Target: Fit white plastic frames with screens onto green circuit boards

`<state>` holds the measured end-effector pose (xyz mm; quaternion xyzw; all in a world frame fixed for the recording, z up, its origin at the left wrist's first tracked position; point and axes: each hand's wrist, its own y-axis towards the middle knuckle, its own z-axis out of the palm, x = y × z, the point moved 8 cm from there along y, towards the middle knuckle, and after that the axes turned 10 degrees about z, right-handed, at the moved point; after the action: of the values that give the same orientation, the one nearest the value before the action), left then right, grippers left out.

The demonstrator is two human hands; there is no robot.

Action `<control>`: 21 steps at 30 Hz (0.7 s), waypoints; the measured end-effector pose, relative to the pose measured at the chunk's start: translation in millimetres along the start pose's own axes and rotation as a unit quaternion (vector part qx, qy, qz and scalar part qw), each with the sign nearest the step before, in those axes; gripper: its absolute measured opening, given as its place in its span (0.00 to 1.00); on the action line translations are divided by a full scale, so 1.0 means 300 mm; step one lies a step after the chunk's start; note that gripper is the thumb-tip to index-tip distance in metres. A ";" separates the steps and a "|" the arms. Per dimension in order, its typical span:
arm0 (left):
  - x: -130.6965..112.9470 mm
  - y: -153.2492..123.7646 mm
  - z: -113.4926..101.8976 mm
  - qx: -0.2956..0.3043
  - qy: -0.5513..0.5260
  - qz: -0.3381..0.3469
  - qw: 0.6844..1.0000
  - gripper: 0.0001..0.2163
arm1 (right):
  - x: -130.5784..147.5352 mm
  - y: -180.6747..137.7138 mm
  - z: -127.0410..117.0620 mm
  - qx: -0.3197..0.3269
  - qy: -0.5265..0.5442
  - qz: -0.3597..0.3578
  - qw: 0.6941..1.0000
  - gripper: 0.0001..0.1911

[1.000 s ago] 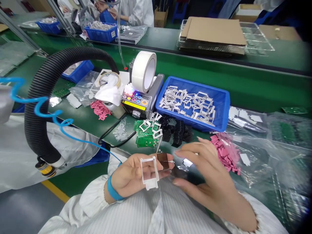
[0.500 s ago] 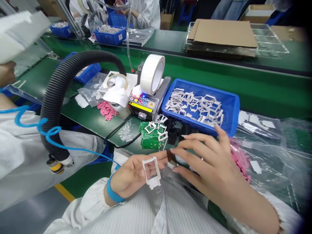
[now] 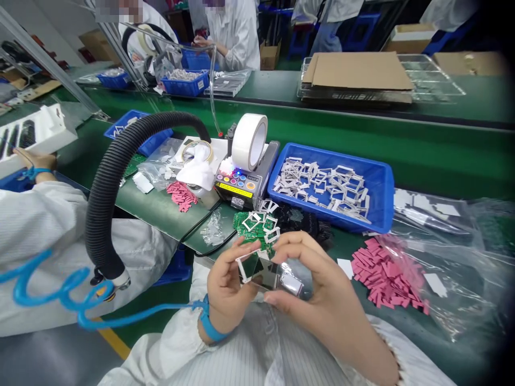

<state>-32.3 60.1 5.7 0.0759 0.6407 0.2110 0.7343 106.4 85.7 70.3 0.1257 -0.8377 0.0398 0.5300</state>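
My left hand [image 3: 231, 287], with a blue strap at the wrist, grips a small white plastic frame [image 3: 242, 272] between thumb and fingers. In my right hand [image 3: 311, 276], thumb and fingertips pinch a dark, glossy rectangular panel [image 3: 266, 272] by its edges. The panel lies against the frame and overlaps it; whether it is seated inside cannot be made out. Just beyond my hands are green circuit boards [image 3: 243, 221] with several white frames [image 3: 270, 222] on top, and a heap of black parts [image 3: 300, 219].
A blue bin [image 3: 384, 185] of white frames stands behind my right hand. Pink strips [image 3: 384, 276] and plastic bags [image 3: 454, 279] lie to the right. A tape dispenser [image 3: 241, 187] and a black hose [image 3: 100, 214] stand left. A co-worker's hand [image 3: 38, 161] holds a white tray [image 3: 48, 134].
My right hand has moved left with the dark panel, bringing it to the white frame. The left hand has tilted the frame sideways. The co-worker's white tray has lowered at the left.
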 end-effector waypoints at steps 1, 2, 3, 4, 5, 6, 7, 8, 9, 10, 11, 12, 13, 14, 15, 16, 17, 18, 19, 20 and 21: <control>-0.013 0.004 0.002 -0.003 0.008 0.019 1.000 0.16 | -0.005 0.004 0.004 -0.014 -0.007 0.003 1.000 0.13; -0.023 0.006 0.004 -0.007 0.011 0.035 0.999 0.16 | -0.009 0.007 0.007 -0.026 -0.014 0.003 1.000 0.13; -0.027 0.006 0.005 -0.013 0.013 0.045 0.999 0.16 | -0.011 0.011 0.011 -0.037 -0.018 0.001 0.999 0.12; -0.027 0.005 0.005 -0.020 0.017 0.049 0.998 0.16 | -0.012 0.014 0.015 -0.047 -0.020 -0.003 0.999 0.12; -0.021 0.003 0.004 -0.029 0.021 0.046 0.998 0.16 | -0.012 0.016 0.018 -0.057 -0.020 -0.008 0.998 0.12; -0.014 0.000 0.003 -0.040 0.023 0.041 0.998 0.15 | -0.012 0.018 0.023 -0.066 -0.020 -0.013 0.998 0.12; -0.005 -0.002 0.001 -0.051 0.024 0.034 0.998 0.14 | -0.013 0.020 0.027 -0.074 -0.020 -0.016 0.997 0.12; 0.003 -0.005 -0.002 -0.063 0.023 0.028 0.997 0.14 | -0.014 0.021 0.032 -0.080 -0.019 -0.018 0.996 0.12; 0.009 -0.007 -0.005 -0.075 0.022 0.023 0.997 0.13 | -0.017 0.022 0.037 -0.083 -0.015 -0.017 0.996 0.12; 0.013 -0.009 -0.007 -0.086 0.021 0.021 0.996 0.13 | -0.020 0.023 0.042 -0.083 -0.009 -0.015 0.996 0.12; 0.015 -0.010 -0.010 -0.095 0.021 0.021 0.995 0.13 | -0.025 0.024 0.046 -0.082 0.000 -0.011 0.997 0.12; 0.017 -0.011 -0.011 -0.102 0.021 0.020 0.994 0.13 | -0.030 0.025 0.051 -0.079 0.008 -0.006 0.997 0.13; 0.019 -0.012 -0.011 -0.105 0.022 0.019 0.994 0.13 | -0.034 0.026 0.054 -0.077 0.016 -0.002 0.997 0.13; 0.021 -0.013 -0.010 -0.107 0.022 0.019 0.994 0.13 | -0.037 0.028 0.059 -0.074 0.022 0.002 0.997 0.13; 0.023 -0.014 -0.009 -0.109 0.022 0.021 0.994 0.13 | -0.040 0.031 0.064 -0.070 0.026 0.005 0.997 0.13; 0.027 -0.015 -0.010 -0.114 0.022 0.024 0.993 0.13 | -0.043 0.034 0.071 -0.063 0.029 0.012 0.997 0.13; 0.031 -0.017 -0.011 -0.121 0.020 0.026 0.992 0.13 | -0.047 0.038 0.080 -0.055 0.031 0.021 0.998 0.14; 0.037 -0.019 -0.014 -0.130 0.013 0.025 0.991 0.13 | -0.053 0.041 0.092 -0.043 0.032 0.034 0.998 0.14; 0.046 -0.022 -0.016 -0.139 0.000 0.015 0.990 0.13 | -0.059 0.043 0.103 -0.029 0.031 0.051 0.998 0.15; 0.062 -0.024 -0.014 -0.142 -0.022 -0.008 0.990 0.13 | -0.066 0.042 0.111 -0.019 0.028 0.066 0.997 0.16; 0.083 -0.027 -0.005 -0.134 -0.054 -0.048 0.988 0.13 | -0.071 0.038 0.113 -0.015 0.023 0.074 0.997 0.19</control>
<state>-29.8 62.8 -20.4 -0.0424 0.5686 0.2549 0.7810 82.4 93.5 37.4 0.0549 -0.8325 0.0691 0.5470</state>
